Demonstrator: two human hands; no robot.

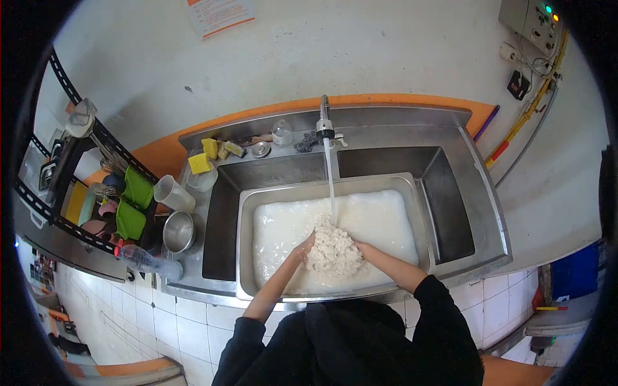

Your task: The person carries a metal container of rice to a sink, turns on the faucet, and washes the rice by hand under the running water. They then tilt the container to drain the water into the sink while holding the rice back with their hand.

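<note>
White, crumbly clump [335, 253]: we see it cupped between a person's hands [305, 248], one at either side, in a steel tray [246, 244] of milky water [383, 215] within the sink [450, 212], beneath the running tap [324, 119].

2 green containers [131, 222], metal bowl [179, 233] beside translucent jug [172, 193], red-capped bottle [145, 260], wall notice [221, 14]

Legible text: none. The white rectangular paper sheet with orange markings [222, 15], on the white wall [322, 58], bears print too small to read.
</note>
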